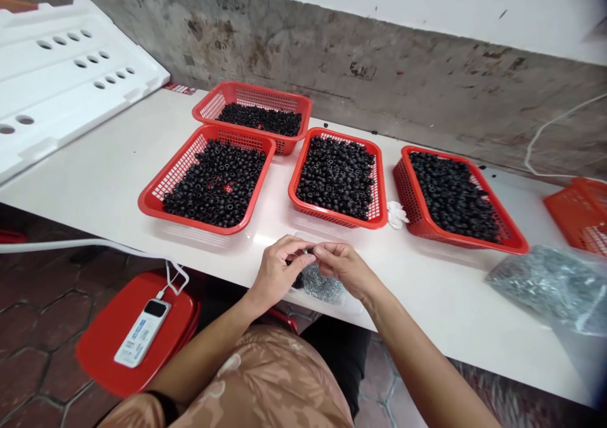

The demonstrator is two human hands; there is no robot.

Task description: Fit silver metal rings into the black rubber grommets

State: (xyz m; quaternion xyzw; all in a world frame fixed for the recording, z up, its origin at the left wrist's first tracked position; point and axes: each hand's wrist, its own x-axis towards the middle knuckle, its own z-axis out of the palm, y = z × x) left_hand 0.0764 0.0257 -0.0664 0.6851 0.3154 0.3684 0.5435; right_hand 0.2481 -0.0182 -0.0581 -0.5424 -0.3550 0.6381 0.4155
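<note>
Both hands meet at the front edge of the white table, fingertips together. My left hand (279, 270) pinches a small dark piece, mostly hidden by the fingers. My right hand (344, 265) has thumb and forefinger closed at the same spot; what they grip is too small to make out. Just below the hands lies a shallow clear tray holding small silvery metal parts (325, 287), with some black pieces at its left, partly covered by my left hand. Beyond them, a red basket (383, 194) holds many black ring-like pieces.
More red baskets of black pieces stand at left (145, 203), back (306, 109) and right (519, 241). A plastic bag of metal parts (550, 282) lies at right. A power bank (142, 334) with cables rests on a red stool (102, 346). White panel (71, 86) at upper left.
</note>
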